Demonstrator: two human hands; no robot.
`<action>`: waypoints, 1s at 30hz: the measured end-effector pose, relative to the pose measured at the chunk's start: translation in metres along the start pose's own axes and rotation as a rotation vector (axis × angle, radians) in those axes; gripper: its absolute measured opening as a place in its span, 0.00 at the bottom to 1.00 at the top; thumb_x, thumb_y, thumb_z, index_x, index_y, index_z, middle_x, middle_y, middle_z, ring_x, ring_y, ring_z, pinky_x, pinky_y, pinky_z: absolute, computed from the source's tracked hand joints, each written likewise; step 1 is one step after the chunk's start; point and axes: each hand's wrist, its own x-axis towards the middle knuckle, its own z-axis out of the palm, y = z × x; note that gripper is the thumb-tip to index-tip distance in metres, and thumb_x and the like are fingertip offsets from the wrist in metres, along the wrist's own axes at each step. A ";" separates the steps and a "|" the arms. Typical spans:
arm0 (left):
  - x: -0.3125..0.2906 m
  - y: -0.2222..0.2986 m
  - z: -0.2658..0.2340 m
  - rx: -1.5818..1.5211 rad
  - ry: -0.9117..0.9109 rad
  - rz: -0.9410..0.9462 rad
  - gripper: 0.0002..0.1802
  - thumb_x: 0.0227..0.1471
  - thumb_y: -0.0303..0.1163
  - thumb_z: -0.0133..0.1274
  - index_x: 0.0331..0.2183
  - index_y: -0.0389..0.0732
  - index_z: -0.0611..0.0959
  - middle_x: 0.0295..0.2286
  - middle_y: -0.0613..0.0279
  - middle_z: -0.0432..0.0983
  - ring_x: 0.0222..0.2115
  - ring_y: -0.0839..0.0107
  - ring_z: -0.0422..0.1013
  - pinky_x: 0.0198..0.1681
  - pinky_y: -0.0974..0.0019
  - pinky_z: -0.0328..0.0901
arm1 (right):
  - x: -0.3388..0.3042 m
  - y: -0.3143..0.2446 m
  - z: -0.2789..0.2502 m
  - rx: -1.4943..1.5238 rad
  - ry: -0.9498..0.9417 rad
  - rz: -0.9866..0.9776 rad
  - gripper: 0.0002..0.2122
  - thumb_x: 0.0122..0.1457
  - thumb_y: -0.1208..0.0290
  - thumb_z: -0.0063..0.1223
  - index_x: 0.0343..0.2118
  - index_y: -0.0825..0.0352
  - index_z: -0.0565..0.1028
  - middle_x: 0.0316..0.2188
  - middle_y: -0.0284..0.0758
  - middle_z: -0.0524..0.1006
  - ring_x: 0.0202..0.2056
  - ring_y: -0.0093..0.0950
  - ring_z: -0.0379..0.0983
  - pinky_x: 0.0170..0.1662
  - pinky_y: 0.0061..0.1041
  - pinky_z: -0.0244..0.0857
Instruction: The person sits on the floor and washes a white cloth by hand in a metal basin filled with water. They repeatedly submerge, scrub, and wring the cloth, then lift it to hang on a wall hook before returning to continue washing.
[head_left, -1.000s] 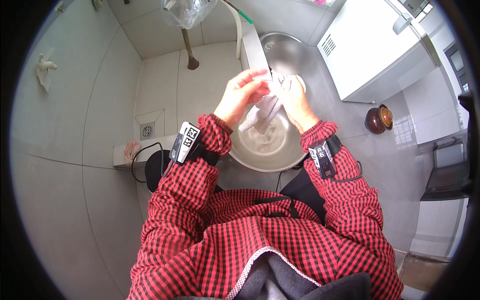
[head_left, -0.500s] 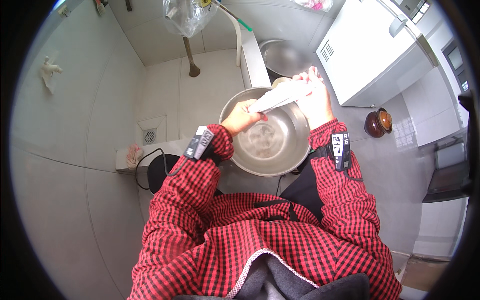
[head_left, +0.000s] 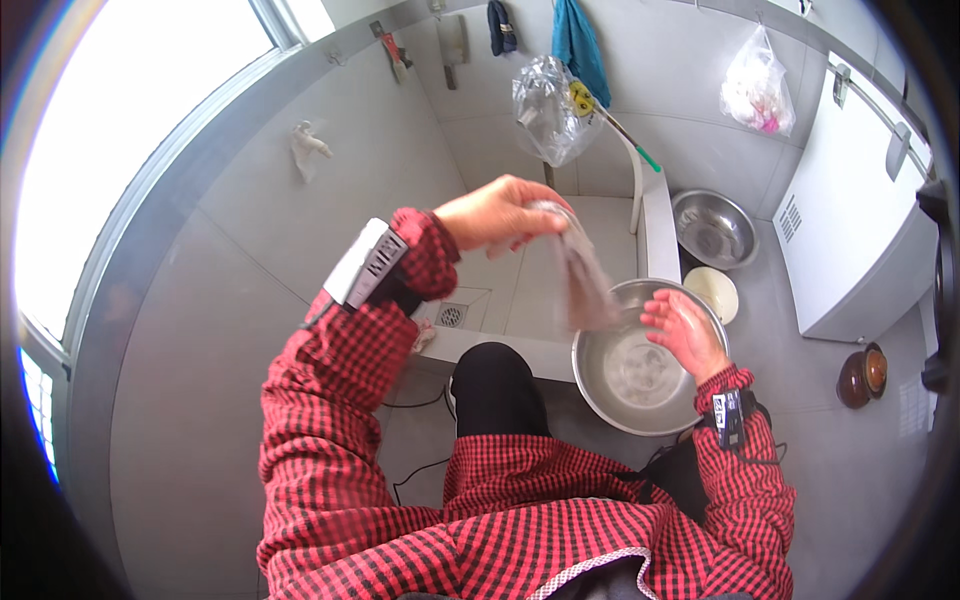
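Note:
My left hand is raised to the left of a large metal basin, its fingers closed on one end of a pale cloth. The cloth hangs down, smeared by motion, its lower end close to the basin's left rim. Over the basin's right side is my right hand, holding nothing, with its fingers apart. The basin stands on the floor in front of my knees, and its metal bottom shows.
A low ledge runs behind the basin. Beyond it stand a second metal basin and a cream bowl. To the right are a white cabinet and a brown lidded pot. A floor drain lies left.
Both hands held the cloth over the basin before; now my right hand has let go. My left hand has carried the cloth up and left. The view has swung left.

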 end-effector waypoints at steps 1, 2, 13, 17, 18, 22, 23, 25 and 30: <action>-0.001 0.016 -0.026 0.115 0.022 -0.033 0.18 0.45 0.39 0.51 0.38 0.41 0.76 0.19 0.73 0.66 0.16 0.85 0.59 0.15 0.80 0.55 | 0.007 0.006 0.000 0.036 -0.072 -0.038 0.09 0.57 0.66 0.40 0.38 0.62 0.66 0.32 0.31 0.71 0.34 0.25 0.69 0.34 0.26 0.63; -0.016 0.032 -0.065 0.203 0.080 -0.037 0.16 0.45 0.38 0.51 0.37 0.41 0.76 0.20 0.73 0.67 0.17 0.85 0.59 0.16 0.80 0.55 | 0.015 0.004 0.002 0.007 -0.156 -0.068 0.09 0.57 0.65 0.40 0.37 0.62 0.66 0.32 0.32 0.71 0.34 0.26 0.69 0.35 0.26 0.64; -0.054 0.038 -0.240 0.336 0.534 0.000 0.13 0.46 0.36 0.50 0.33 0.39 0.76 0.20 0.68 0.70 0.17 0.82 0.65 0.19 0.78 0.59 | 0.024 0.034 -0.033 0.046 0.235 -0.117 0.07 0.54 0.69 0.42 0.35 0.62 0.67 0.26 0.31 0.70 0.27 0.24 0.68 0.30 0.23 0.63; -0.060 0.043 -0.276 0.254 0.628 0.038 0.14 0.47 0.36 0.50 0.35 0.38 0.75 0.25 0.65 0.73 0.23 0.78 0.70 0.23 0.76 0.61 | 0.027 0.045 -0.051 0.027 0.324 -0.083 0.07 0.54 0.68 0.43 0.35 0.61 0.66 0.25 0.30 0.69 0.26 0.23 0.67 0.28 0.21 0.63; -0.059 0.041 -0.283 0.225 0.646 0.046 0.13 0.47 0.36 0.50 0.35 0.38 0.75 0.26 0.65 0.74 0.24 0.78 0.70 0.24 0.76 0.62 | 0.028 0.046 -0.057 0.022 0.322 -0.103 0.07 0.54 0.68 0.43 0.35 0.61 0.66 0.25 0.30 0.69 0.26 0.23 0.67 0.27 0.21 0.63; -0.035 0.031 -0.321 0.039 0.679 0.043 0.13 0.49 0.35 0.48 0.38 0.41 0.73 0.31 0.65 0.73 0.30 0.77 0.71 0.27 0.75 0.63 | 0.031 0.043 -0.076 0.007 0.410 -0.069 0.07 0.53 0.68 0.44 0.35 0.61 0.66 0.25 0.30 0.69 0.26 0.23 0.67 0.26 0.21 0.63; -0.025 0.026 -0.337 -0.008 0.689 0.061 0.13 0.49 0.33 0.47 0.38 0.41 0.72 0.33 0.64 0.72 0.33 0.75 0.71 0.28 0.74 0.63 | 0.032 0.042 -0.080 0.016 0.448 -0.067 0.07 0.53 0.68 0.44 0.35 0.62 0.66 0.25 0.30 0.69 0.25 0.23 0.67 0.26 0.20 0.63; -0.016 0.013 -0.362 -0.055 0.685 0.093 0.12 0.50 0.32 0.47 0.39 0.41 0.72 0.33 0.64 0.72 0.34 0.73 0.71 0.29 0.74 0.64 | 0.029 0.044 -0.090 0.023 0.521 -0.072 0.08 0.53 0.68 0.45 0.35 0.61 0.66 0.24 0.30 0.69 0.25 0.22 0.67 0.25 0.20 0.63; 0.001 -0.036 -0.425 -0.243 0.739 0.143 0.12 0.49 0.29 0.47 0.38 0.38 0.72 0.34 0.61 0.72 0.34 0.70 0.71 0.31 0.70 0.63 | 0.005 0.051 -0.115 0.087 0.832 -0.107 0.12 0.50 0.64 0.49 0.38 0.57 0.66 0.25 0.27 0.69 0.26 0.20 0.66 0.27 0.20 0.61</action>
